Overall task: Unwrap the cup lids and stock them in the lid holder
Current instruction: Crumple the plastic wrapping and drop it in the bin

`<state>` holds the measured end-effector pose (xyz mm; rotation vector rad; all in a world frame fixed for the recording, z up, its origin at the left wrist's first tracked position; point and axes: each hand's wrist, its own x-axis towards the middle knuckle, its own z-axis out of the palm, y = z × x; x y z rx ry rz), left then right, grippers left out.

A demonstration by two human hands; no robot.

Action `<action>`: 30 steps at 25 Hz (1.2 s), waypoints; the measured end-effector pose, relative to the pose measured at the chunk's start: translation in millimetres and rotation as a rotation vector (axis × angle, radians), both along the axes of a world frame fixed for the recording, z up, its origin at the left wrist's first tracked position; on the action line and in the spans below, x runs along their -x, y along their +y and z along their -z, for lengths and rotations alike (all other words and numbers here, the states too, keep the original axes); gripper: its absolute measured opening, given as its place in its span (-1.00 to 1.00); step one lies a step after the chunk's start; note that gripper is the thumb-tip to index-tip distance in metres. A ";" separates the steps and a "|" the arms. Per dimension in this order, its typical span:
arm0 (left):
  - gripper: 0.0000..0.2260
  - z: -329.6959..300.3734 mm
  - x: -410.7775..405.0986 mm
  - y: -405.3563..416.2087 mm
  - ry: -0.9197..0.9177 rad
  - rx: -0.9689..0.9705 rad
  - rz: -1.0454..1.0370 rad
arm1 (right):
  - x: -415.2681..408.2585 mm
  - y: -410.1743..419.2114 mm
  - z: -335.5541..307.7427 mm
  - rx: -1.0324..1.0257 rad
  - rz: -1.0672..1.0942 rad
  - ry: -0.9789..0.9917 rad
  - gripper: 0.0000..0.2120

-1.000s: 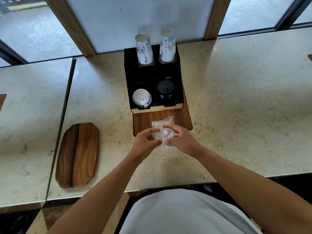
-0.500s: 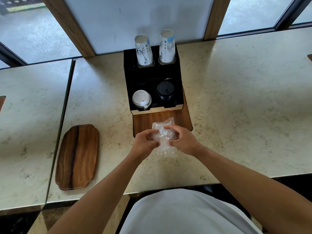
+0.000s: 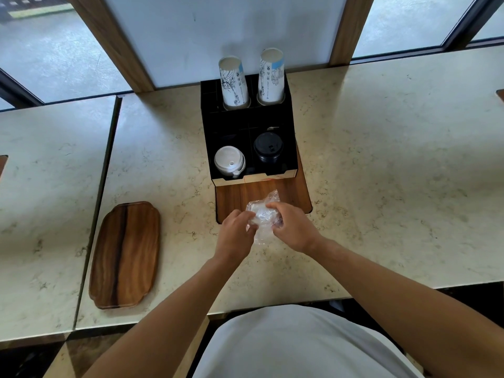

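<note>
Counter (image 3: 381, 186): pale marbled stone, running across the whole view under a window wall; a seam is dividing it from a second slab on the left.

Person: standing at the near edge, white shirt filling the bottom of the frame, both bare forearms reaching forward.

Wooden tray (image 3: 125, 255): dark-grained, scalloped ends, lying flat on the counter well left of the hands and apart from everything else.

Lid holder (image 3: 248, 124): black compartmented box sitting at the back centre on a wooden base (image 3: 237, 195) that is projecting toward the person. Two stacks of printed paper cups (image 3: 233, 80) are standing in its rear wells, leaning slightly back. A stack of white lids (image 3: 228, 160) is occupying the front left compartment; a stack of black lids (image 3: 268, 147) is occupying the front right.

Right hand (image 3: 293, 227): curling over the right side of the clear plastic wrap (image 3: 261, 216), fingers and thumb closing on it.

Left hand (image 3: 236, 233): pinching the left edge of the same wrap between thumb and fingertips.

Wrapped cup lids: bundled inside the crinkled wrap, being held between the two hands just above the near edge of the wooden base, in front of the holder. A loose tail of plastic is sticking up behind the fingers and another is hanging below. How many lids are inside cannot be told.
</note>
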<state>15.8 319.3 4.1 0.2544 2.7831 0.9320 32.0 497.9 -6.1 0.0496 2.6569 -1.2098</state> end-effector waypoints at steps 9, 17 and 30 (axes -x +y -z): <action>-0.83 5.5 1.6 -8.8 0.037 0.065 0.098 | -4.1 7.6 1.7 -0.304 -0.114 0.091 -0.72; -0.89 1.6 4.9 -14.8 -0.147 -0.079 0.090 | -3.7 15.7 -0.2 0.012 -0.024 -0.117 -0.91; -0.94 -0.4 1.1 -23.5 -0.447 -0.438 -0.084 | -1.3 16.8 -4.1 0.141 0.013 -0.200 -0.83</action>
